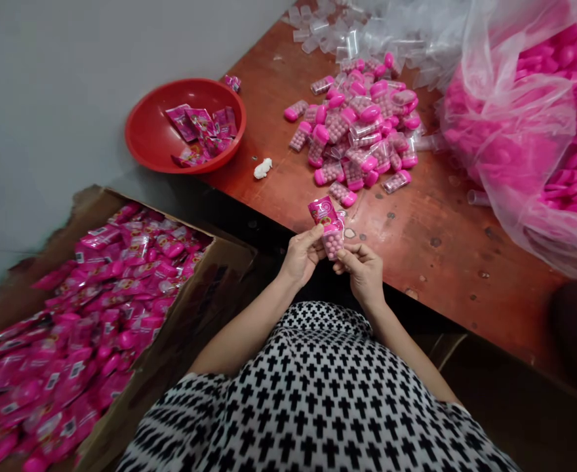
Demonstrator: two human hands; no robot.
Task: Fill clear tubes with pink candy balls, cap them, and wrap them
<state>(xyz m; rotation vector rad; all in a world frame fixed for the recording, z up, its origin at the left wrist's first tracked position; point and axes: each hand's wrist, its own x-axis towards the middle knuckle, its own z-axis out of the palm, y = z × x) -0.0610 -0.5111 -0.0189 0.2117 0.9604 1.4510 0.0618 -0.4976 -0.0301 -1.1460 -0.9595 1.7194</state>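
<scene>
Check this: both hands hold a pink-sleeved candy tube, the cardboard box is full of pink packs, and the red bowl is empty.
Wrong on the bowl: the head view shows the red bowl holding several pink wrappers, not empty. The left hand and right hand do hold the pink-sleeved candy tube, and the cardboard box is full of pink packs.

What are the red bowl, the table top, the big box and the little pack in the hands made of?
Red bowl: likely plastic, smooth and glossy. Table top: seemingly wood, reddish-brown, worn and spotted. Box: brown cardboard, torn matte edges. Pack: clear plastic case showing pink balls, under a glossy printed sleeve, probably film.
</scene>
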